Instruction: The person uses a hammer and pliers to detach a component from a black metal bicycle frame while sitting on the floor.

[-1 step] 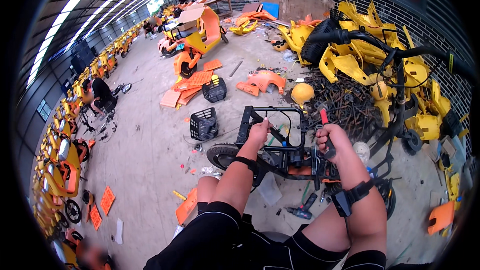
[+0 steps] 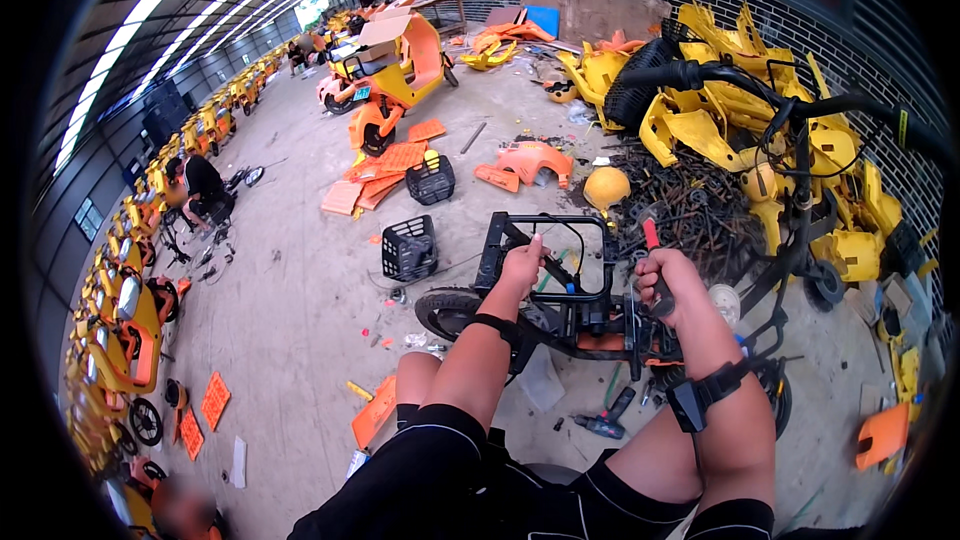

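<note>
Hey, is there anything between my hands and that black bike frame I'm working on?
Nothing visible. The left hand already grips a bar of the black frame. The right hand holds a red-handled tool right beside the frame's right side, with no object in the gap.

Bright daylight, heavy fisheye bend

Light pours from the roof skylights (image 2: 190, 0) above me; under them shadows stay soft, and beyond them edges curve into black vignette.
</note>
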### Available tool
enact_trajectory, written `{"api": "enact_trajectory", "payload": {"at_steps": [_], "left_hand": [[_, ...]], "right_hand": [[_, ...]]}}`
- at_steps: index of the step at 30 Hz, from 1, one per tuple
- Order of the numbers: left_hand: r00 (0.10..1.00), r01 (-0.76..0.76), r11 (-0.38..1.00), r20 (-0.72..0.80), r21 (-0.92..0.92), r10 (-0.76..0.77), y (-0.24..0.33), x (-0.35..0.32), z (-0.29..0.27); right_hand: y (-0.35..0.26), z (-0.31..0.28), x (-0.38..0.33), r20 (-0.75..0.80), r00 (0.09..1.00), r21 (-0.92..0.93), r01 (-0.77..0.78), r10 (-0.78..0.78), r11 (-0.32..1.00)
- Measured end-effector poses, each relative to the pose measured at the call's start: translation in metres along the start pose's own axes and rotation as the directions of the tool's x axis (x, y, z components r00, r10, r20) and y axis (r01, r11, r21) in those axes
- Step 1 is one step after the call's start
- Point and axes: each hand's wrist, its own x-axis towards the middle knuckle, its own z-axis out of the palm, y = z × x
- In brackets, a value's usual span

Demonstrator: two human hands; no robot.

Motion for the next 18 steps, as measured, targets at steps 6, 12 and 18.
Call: {"api": "enact_trajectory", "payload": {"at_steps": [6,12,18], "left_hand": [[0.938,-0.329,0.936,-0.074,0.125,0.34,-0.017,0.007,0.008],[0.832,-0.443,0.787,-0.13,0.429,0.539,-0.019,0.0,0.01],[0.716,-0.446,0.465,-0.008,0.765,0.699,-0.011,-0.052,0.033]], "right_hand": [[-0.002,0.007,0.0,-0.031,0.999,-0.039,0.015,-0.016,0.999],[0.003,0.002,0.0,-0.048,0.999,-0.113,-0.025,0.02,0.993],[0.023,-0.031,-0.001,-0.187,0.982,-0.424,-0.049,-0.034,0.904]]}}
